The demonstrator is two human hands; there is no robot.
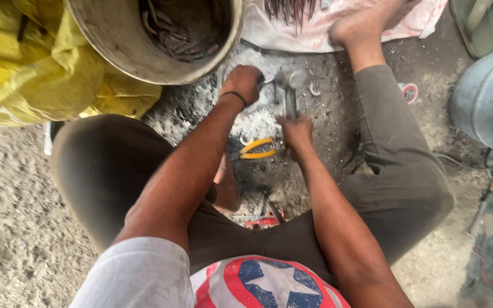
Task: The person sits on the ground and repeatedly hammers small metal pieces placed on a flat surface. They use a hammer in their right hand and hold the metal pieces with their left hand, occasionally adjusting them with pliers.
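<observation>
I sit on the ground with my legs spread. My right hand (296,132) is closed around the handle of a hammer (291,91), whose metal head is raised over a grey, ash-covered patch of ground. My left hand (242,82) is closed on a small metal piece (267,85) held down beside the hammer head; the piece is mostly hidden by my fingers. Yellow-handled pliers (257,148) lie on the ground between my forearms.
A large metal tub (122,51) with rusty scraps stands at the top. A yellow sack (35,63) lies to the left. A grey bucket (486,97) stands at the right. My bare foot (360,25) rests on white cloth (292,31). A red-handled tool (261,219) lies near my lap.
</observation>
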